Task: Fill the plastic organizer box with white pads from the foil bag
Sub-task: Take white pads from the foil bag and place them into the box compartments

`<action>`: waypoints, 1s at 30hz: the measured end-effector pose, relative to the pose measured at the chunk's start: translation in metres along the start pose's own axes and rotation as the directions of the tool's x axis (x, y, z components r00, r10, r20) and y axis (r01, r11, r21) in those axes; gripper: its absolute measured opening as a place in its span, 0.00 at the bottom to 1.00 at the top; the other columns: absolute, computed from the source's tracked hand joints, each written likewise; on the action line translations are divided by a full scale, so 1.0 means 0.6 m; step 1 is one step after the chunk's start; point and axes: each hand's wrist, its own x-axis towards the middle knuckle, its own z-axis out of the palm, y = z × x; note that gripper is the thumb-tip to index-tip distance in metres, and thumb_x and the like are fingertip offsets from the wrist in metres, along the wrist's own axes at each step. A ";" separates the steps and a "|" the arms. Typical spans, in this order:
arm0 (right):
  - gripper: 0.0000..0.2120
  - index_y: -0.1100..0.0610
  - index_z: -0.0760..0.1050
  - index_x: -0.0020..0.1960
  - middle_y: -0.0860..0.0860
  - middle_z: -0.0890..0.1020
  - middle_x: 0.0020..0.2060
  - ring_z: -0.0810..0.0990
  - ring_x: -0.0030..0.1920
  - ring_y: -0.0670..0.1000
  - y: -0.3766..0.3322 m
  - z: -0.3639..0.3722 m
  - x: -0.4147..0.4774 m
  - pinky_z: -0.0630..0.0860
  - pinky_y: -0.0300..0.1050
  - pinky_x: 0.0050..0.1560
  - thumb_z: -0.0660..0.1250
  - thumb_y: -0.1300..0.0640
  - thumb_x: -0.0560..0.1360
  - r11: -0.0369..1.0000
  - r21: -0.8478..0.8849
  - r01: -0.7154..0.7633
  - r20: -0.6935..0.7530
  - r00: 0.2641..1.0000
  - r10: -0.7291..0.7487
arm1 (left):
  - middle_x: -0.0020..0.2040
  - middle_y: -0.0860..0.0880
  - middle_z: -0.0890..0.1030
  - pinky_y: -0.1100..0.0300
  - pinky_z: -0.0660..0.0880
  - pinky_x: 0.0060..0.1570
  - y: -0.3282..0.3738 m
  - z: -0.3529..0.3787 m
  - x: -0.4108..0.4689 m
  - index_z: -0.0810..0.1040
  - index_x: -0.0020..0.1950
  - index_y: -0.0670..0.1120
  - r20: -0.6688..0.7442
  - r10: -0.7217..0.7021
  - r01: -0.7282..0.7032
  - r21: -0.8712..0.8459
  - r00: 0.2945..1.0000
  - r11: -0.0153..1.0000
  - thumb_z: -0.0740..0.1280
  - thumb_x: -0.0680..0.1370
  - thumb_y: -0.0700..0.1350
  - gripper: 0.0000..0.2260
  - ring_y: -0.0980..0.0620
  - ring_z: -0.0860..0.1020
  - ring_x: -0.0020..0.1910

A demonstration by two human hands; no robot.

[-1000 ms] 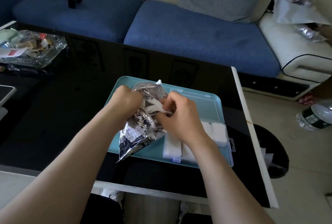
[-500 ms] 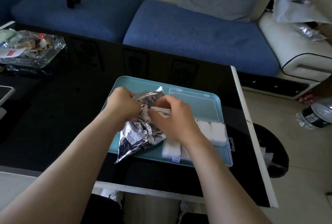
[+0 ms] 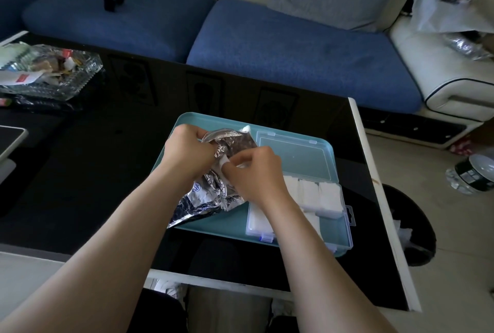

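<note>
On a teal tray point(image 3: 222, 221) on a black table point(image 3: 107, 185), the left hand point(image 3: 187, 151) grips the foil bag point(image 3: 205, 199) by its crumpled mouth while the right hand point(image 3: 254, 172) pinches a white pad point(image 3: 224, 160) at the opening. The right forearm hides part of the clear box point(image 3: 346, 233), whose visible compartments hold pads point(image 3: 328, 196). A glass dish point(image 3: 80, 76) sits far left and a blue sofa point(image 3: 294, 52) behind; less white shows between the hands than a second ago
</note>
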 end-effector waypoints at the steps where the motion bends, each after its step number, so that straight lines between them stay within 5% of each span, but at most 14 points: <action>1: 0.06 0.52 0.88 0.43 0.41 0.82 0.38 0.79 0.38 0.37 0.000 -0.002 0.000 0.74 0.31 0.36 0.74 0.51 0.76 1.000 -0.005 0.007 0.007 1.000 -0.007 | 0.37 0.42 0.81 0.44 0.83 0.33 0.000 0.000 0.001 0.82 0.43 0.42 -0.009 -0.006 0.006 0.001 1.000 1.000 0.68 0.77 0.35 0.06 0.39 0.80 0.34; 5: 0.05 0.51 0.86 0.42 0.44 0.86 0.45 0.80 0.43 0.38 -0.002 -0.002 0.001 0.73 0.33 0.36 0.74 0.52 0.75 1.000 -0.012 0.013 0.060 0.998 -0.012 | 0.43 0.44 0.82 0.44 0.83 0.45 -0.001 -0.004 0.002 0.81 0.44 0.45 -0.118 0.006 0.003 0.074 0.993 0.997 0.64 0.77 0.35 0.08 0.41 0.81 0.43; 9: 0.05 0.53 0.87 0.46 0.44 0.86 0.43 0.81 0.40 0.39 -0.002 0.001 0.005 0.71 0.30 0.33 0.72 0.55 0.74 0.998 0.010 0.065 -0.007 0.998 -0.065 | 0.54 0.44 0.80 0.41 0.80 0.56 -0.001 -0.009 0.001 0.76 0.57 0.47 -0.209 -0.011 0.031 0.091 0.978 0.995 0.65 0.77 0.42 0.09 0.39 0.79 0.52; 14: 0.06 0.55 0.86 0.50 0.41 0.83 0.39 0.80 0.36 0.37 0.012 0.008 0.013 0.72 0.26 0.35 0.70 0.58 0.82 0.993 0.049 0.105 -0.130 0.987 -0.098 | 0.58 0.51 0.75 0.61 0.71 0.40 0.004 -0.012 -0.003 0.75 0.59 0.47 -0.177 0.075 -0.079 -0.014 0.981 0.997 0.75 0.74 0.44 0.17 0.54 0.75 0.49; 18: 0.05 0.56 0.88 0.51 0.43 0.87 0.41 0.83 0.41 0.38 0.017 0.016 0.015 0.76 0.28 0.41 0.73 0.61 0.80 0.982 0.050 0.180 -0.201 0.965 -0.166 | 0.58 0.49 0.80 0.52 0.77 0.53 0.003 -0.011 -0.005 0.79 0.44 0.53 -0.160 0.211 -0.198 0.092 0.964 0.976 0.76 0.71 0.40 0.10 0.47 0.77 0.61; 21: 0.05 0.54 0.89 0.52 0.42 0.88 0.43 0.84 0.42 0.38 0.013 0.017 0.013 0.77 0.30 0.45 0.74 0.60 0.80 0.972 0.053 0.227 -0.255 0.944 -0.207 | 0.57 0.46 0.81 0.56 0.71 0.51 0.004 -0.006 -0.009 0.81 0.39 0.56 -0.182 0.282 -0.257 0.151 0.942 0.955 0.74 0.74 0.40 0.11 0.47 0.78 0.61; 26: 0.05 0.54 0.88 0.53 0.39 0.86 0.43 0.84 0.45 0.39 0.008 0.017 0.016 0.80 0.35 0.49 0.74 0.58 0.80 0.968 0.161 0.195 -0.323 0.937 -0.135 | 0.61 0.49 0.74 0.58 0.68 0.56 0.019 0.001 -0.019 0.80 0.50 0.53 -0.206 0.277 -0.261 0.103 0.938 0.960 0.72 0.75 0.44 0.06 0.46 0.74 0.63; 30: 0.06 0.54 0.87 0.56 0.45 0.88 0.47 0.85 0.48 0.44 0.010 0.014 0.022 0.83 0.45 0.52 0.72 0.58 0.81 0.949 0.277 0.153 -0.367 0.929 -0.042 | 0.60 0.51 0.69 0.46 0.72 0.65 0.027 0.006 -0.028 0.74 0.53 0.52 -0.102 0.225 -0.210 0.142 0.969 0.967 0.73 0.71 0.50 0.14 0.46 0.70 0.62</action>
